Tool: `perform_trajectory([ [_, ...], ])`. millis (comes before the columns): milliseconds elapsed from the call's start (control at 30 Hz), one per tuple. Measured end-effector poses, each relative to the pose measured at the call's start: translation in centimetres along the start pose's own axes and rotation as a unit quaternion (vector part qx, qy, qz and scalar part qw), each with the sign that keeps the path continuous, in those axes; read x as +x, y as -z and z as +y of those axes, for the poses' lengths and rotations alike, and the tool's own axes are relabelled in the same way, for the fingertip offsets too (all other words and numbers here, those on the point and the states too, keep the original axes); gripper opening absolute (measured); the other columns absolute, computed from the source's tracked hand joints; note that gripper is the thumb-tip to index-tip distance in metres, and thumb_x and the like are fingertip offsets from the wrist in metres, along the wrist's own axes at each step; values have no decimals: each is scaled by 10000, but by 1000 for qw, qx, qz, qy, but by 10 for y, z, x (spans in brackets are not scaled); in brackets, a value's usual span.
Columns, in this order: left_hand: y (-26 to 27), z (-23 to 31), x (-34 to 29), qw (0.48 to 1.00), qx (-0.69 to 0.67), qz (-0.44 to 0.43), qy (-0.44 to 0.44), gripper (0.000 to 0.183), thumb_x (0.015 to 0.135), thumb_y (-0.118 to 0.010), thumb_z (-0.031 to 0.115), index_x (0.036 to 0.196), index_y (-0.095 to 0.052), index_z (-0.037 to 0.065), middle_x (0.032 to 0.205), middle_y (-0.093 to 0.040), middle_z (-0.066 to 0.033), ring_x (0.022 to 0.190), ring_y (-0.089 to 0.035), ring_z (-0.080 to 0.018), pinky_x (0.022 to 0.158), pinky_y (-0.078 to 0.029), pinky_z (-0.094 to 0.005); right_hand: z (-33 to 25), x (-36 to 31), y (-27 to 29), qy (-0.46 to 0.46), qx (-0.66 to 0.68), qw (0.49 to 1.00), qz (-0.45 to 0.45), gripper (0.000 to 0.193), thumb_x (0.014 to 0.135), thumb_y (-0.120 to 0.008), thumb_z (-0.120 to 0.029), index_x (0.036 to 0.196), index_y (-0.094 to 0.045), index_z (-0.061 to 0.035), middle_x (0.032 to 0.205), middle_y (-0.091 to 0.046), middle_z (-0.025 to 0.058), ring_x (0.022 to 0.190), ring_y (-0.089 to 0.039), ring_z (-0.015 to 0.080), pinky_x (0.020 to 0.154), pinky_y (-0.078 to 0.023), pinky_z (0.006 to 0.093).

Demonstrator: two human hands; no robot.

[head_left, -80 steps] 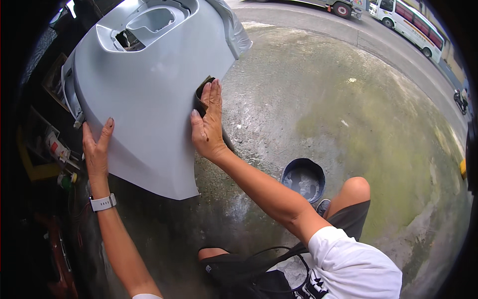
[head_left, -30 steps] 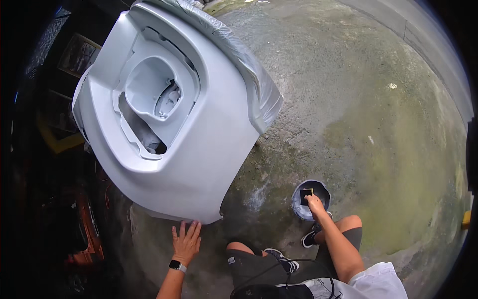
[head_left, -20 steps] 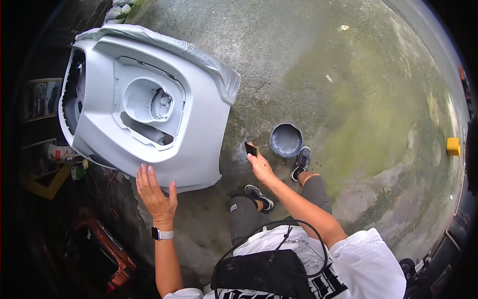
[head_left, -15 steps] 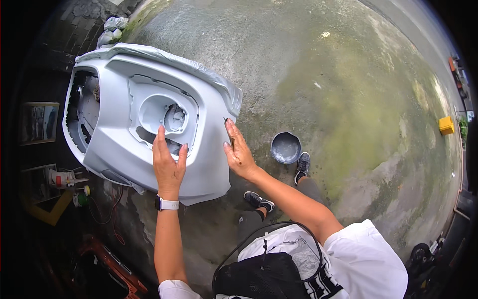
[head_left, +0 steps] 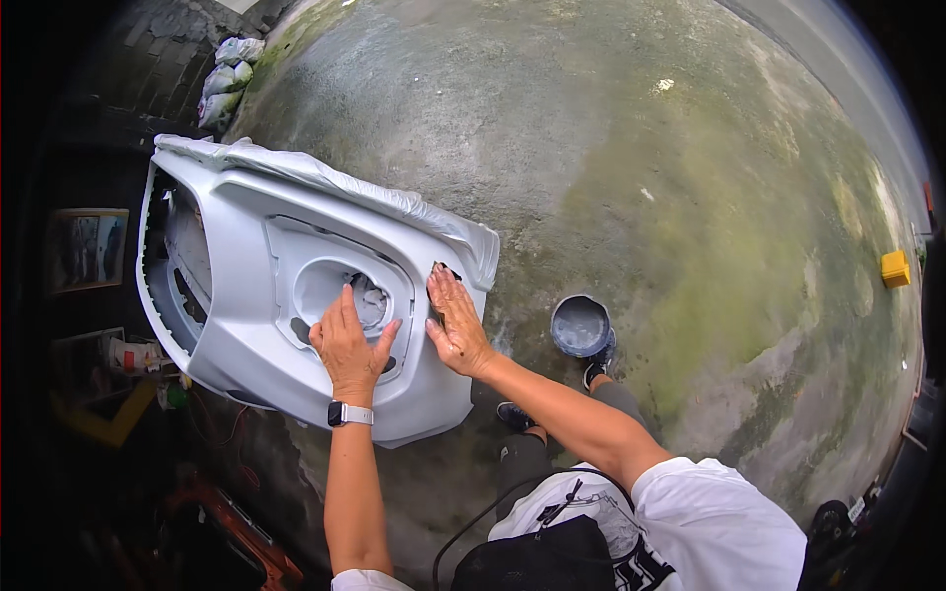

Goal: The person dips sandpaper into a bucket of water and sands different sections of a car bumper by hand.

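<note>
A car bumper (head_left: 241,325) in pale grey primer lies in front of me on the left, with a round recess in its middle and a large opening at its far left end. My right hand (head_left: 456,320) presses flat on the bumper's right part, fingers together, over a dark piece of sandpaper (head_left: 448,269) that shows only at the fingertips and the edge of the palm. Over the near side of the recess is my left hand (head_left: 355,350), fingers bent and thumb spread, holding nothing. Whether its fingertips touch the bumper I cannot tell.
White wrapping (head_left: 404,204) runs along the bumper's far edge. A dark round bucket (head_left: 580,326) stands on the concrete floor by my feet. Several white sacks (head_left: 229,79) lie at the far left, a yellow box (head_left: 895,269) at the far right. Cables (head_left: 239,443) trail on the near left floor.
My right hand has come down onto the bumper's surface with the sandpaper. The bumper and bucket appear lower in view and slightly to the right. The left hand stays near the recess.
</note>
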State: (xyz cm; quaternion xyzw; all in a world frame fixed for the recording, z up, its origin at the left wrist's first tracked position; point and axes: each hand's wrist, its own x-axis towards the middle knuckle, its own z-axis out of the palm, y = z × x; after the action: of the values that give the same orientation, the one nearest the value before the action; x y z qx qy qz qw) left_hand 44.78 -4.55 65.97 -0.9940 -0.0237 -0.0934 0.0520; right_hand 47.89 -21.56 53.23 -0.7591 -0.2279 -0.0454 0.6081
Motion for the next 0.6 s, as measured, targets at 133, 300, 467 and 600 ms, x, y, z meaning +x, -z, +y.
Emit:
perform_trajectory([
  [133,-8,-6,5,994,-1,-89,-67,826,818,-756,609,1395,-576,45,1081,-638,-74,964,-613,-271,929,-387,-430,-29,94,6,133,-38,990,-38,768,908,-614,-188,1599,-339,4,1686,-302,215,1577,-251,390,1279,-167,551],
  [300,-13,-1,5,995,-5,-79,-54,592,836,-737,601,1202,-655,143,1044,-664,-73,952,-622,-274,851,-373,-449,-70,178,-37,126,-99,986,-53,788,863,-602,-277,1537,-400,78,1634,-370,266,1539,-326,405,1278,-196,526],
  [467,-13,-7,4,994,-28,-81,-62,596,816,-779,550,1227,-652,138,1048,-660,-77,944,-624,-271,821,-363,-433,-64,158,-26,76,-96,992,-34,791,864,-613,-230,1555,-372,70,1617,-391,264,1510,-362,416,1268,-243,500],
  [600,3,4,15,994,-21,-96,-38,687,788,-814,507,1330,-635,126,1070,-640,-84,926,-633,-272,807,-356,-420,-35,91,13,22,-66,998,-9,765,873,-598,-152,1571,-357,48,1607,-404,255,1519,-339,419,1269,-240,496],
])
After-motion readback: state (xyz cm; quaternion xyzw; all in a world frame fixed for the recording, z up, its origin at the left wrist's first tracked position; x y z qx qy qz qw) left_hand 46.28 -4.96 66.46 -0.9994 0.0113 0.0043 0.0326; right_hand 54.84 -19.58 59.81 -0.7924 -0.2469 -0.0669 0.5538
